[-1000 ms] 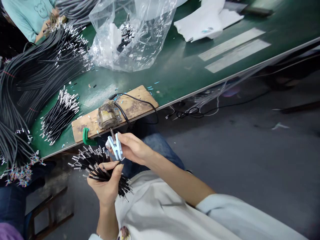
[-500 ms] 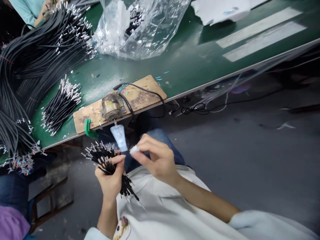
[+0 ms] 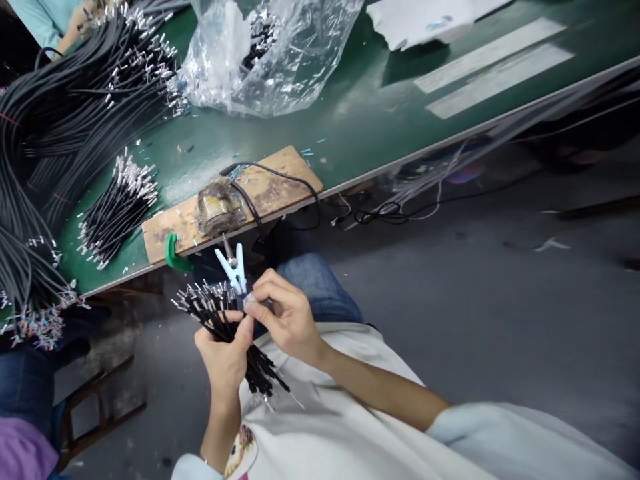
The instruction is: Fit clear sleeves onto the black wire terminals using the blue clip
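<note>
My left hand [image 3: 226,357] is closed round a bundle of short black wires [image 3: 215,313] with metal tips, held over my lap. My right hand [image 3: 287,320] is pinched on a light blue clip [image 3: 233,268], whose prongs point up toward the table edge. The two hands touch at the bundle. Just above them a wooden board [image 3: 270,190] lies on the green table, carrying a brown solder-stained block [image 3: 217,205] with a black cord and a tip that sticks out over the edge.
A green clamp [image 3: 173,252] holds the board to the green table [image 3: 360,127]. A pile of short wires [image 3: 117,207] lies left, long black cables [image 3: 65,113] beyond it. A clear plastic bag [image 3: 270,53] and white paper [image 3: 425,23] lie further back. Another person sits at the far left.
My right hand drew the blue clip down from the block's tip and brought it back against the wire bundle. The camera shifted slightly.
</note>
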A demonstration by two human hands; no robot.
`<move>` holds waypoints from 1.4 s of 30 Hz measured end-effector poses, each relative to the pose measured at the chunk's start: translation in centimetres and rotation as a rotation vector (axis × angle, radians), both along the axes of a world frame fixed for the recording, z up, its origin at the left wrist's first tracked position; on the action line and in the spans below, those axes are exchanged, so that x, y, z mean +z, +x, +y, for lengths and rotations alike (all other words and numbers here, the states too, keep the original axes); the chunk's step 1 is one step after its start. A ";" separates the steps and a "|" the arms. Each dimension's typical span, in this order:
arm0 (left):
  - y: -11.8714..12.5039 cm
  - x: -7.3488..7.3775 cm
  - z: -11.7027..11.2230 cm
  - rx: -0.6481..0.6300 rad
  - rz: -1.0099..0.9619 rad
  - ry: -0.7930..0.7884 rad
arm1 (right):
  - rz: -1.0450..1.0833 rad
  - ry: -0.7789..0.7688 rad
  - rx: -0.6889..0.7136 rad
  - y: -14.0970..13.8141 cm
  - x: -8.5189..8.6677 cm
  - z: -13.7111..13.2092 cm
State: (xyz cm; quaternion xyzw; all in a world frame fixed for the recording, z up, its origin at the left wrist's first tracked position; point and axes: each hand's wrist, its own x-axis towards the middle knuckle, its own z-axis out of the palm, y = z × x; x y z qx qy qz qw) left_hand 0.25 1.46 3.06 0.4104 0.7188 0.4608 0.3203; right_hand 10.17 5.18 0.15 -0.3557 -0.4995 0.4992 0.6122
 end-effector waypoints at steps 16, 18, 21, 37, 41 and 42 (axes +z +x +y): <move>-1.7 0.5 0.7 -0.346 -0.101 -0.124 | 0.045 -0.031 0.278 1.8 0.1 1.3; -1.8 0.3 0.9 -0.340 -0.150 -0.151 | 0.016 -0.014 0.280 1.9 0.1 1.3; -1.3 0.0 1.2 -0.267 -0.276 -0.239 | 0.118 -0.131 0.327 1.3 -0.2 1.0; -0.8 0.2 0.9 -0.173 -0.153 0.117 | 0.367 -0.403 0.724 1.7 -0.8 2.3; -0.3 0.5 0.7 -0.099 -0.111 0.130 | 0.208 -0.425 0.823 3.0 0.2 4.3; -0.4 0.6 0.7 -0.076 -0.103 0.146 | 0.201 -0.425 0.769 3.0 0.6 4.8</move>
